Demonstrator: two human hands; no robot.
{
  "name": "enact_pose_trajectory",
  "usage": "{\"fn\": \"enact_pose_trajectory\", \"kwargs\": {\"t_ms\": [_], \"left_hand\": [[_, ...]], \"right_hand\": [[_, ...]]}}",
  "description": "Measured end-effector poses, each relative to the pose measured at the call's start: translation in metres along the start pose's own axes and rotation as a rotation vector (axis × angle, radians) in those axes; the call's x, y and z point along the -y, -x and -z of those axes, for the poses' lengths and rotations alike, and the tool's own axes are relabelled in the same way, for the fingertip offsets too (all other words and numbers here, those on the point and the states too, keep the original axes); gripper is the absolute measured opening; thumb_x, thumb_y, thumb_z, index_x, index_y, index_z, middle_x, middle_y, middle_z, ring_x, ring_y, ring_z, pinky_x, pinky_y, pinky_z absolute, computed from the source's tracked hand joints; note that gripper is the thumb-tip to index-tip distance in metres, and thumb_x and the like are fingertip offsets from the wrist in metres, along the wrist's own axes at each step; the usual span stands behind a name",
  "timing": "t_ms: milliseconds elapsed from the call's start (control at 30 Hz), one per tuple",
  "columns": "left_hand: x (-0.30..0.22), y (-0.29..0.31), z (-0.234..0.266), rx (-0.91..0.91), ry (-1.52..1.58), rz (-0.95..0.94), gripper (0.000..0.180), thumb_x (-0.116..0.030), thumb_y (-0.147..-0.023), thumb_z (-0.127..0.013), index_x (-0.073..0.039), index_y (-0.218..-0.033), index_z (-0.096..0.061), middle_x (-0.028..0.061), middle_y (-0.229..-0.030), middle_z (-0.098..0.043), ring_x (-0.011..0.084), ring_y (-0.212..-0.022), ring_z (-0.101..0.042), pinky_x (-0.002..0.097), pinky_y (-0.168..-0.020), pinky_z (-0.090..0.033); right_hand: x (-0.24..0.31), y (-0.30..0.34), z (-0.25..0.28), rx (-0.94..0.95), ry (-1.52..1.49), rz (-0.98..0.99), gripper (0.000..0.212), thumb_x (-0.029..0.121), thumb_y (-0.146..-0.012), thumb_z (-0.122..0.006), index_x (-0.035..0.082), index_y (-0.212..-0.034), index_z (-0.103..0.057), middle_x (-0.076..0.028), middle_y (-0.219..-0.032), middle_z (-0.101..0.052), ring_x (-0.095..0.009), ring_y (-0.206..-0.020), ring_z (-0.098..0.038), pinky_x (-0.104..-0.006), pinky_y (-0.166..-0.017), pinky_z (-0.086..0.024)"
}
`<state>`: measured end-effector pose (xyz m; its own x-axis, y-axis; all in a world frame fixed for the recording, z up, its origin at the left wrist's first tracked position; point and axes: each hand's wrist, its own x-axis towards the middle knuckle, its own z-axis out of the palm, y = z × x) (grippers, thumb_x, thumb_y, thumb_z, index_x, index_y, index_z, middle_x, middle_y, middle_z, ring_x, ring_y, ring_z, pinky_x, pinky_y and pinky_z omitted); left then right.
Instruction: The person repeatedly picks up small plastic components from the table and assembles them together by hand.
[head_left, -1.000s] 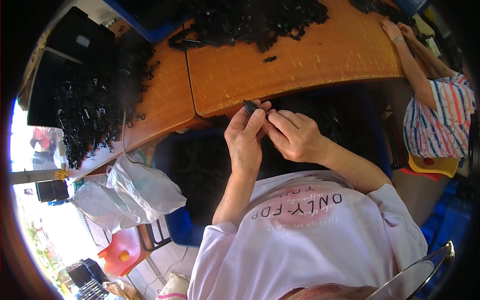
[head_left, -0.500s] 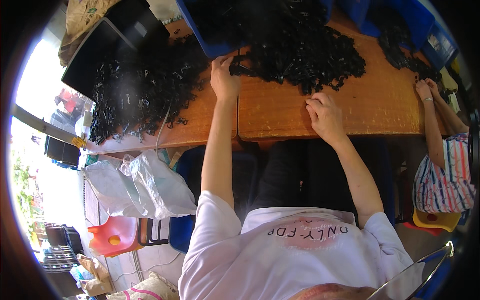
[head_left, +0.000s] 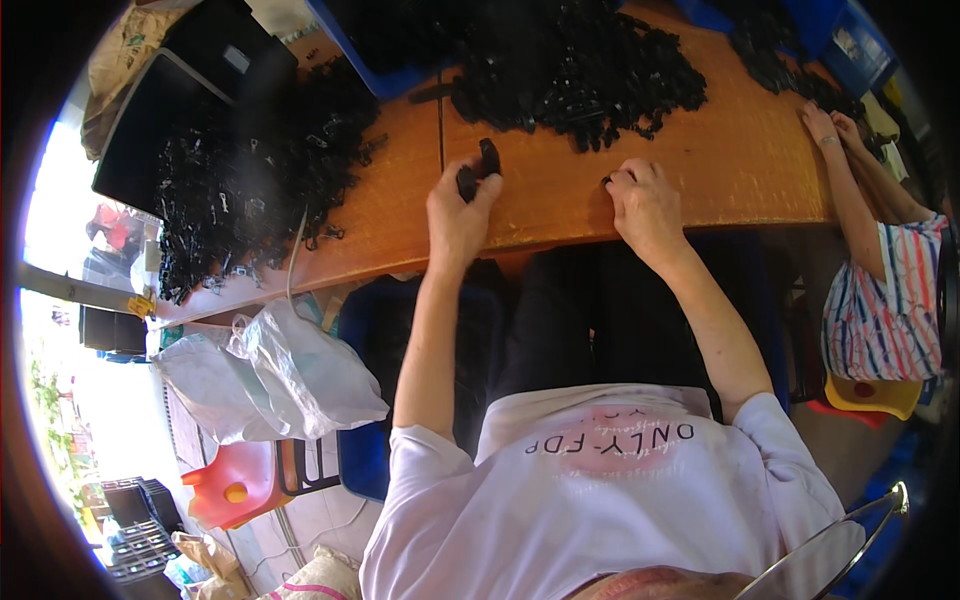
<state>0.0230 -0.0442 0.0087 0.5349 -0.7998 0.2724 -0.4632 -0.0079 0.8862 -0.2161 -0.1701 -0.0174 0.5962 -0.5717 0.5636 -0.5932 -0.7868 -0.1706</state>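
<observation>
Upon the table [head_left: 740, 165], a far heap of black parts [head_left: 610, 75] and a left heap [head_left: 265, 175] are spread. Near the front edge, a dark piece [head_left: 489, 158] is pinched in the left hand [head_left: 458, 214], though whether it is one part or two cannot be told, and a small dark bit [head_left: 606, 181] seems to be pinched in the curled right hand [head_left: 649, 210]. Both are probably best held lightly and steadily, well apart from the heaps, so nothing is lost among similar parts.
</observation>
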Motion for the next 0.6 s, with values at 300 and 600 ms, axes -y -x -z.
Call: {"fn": "enact_pose_trajectory", "kwargs": {"t_ms": [300,600], "left_hand": [[-0.030,0.101,-0.043,0.308,1.328,0.456,0.026,-0.015,-0.106,-0.060,-0.004,-0.129,-0.060,0.0161,-0.124,-0.069,0.0167,-0.101,-0.066,0.0306,-0.088,-0.054],[-0.023,0.121,-0.062,0.381,1.307,0.483,0.026,-0.014,-0.105,-0.062,-0.007,-0.129,-0.061,0.0084,-0.126,-0.068,0.0192,-0.117,-0.064,0.0365,-0.099,-0.055]], "right_hand": [[0.022,0.012,0.041,0.062,-0.487,-0.231,0.016,0.007,-0.089,-0.076,0.002,-0.090,-0.061,-0.010,-0.081,-0.067,-0.027,-0.069,-0.066,-0.0392,-0.062,-0.051],[0.072,0.052,0.064,-0.279,-0.546,0.160,0.019,-0.005,-0.087,-0.074,0.001,-0.104,-0.067,-0.014,-0.097,-0.068,-0.030,-0.080,-0.068,-0.0357,-0.067,-0.056]]}}
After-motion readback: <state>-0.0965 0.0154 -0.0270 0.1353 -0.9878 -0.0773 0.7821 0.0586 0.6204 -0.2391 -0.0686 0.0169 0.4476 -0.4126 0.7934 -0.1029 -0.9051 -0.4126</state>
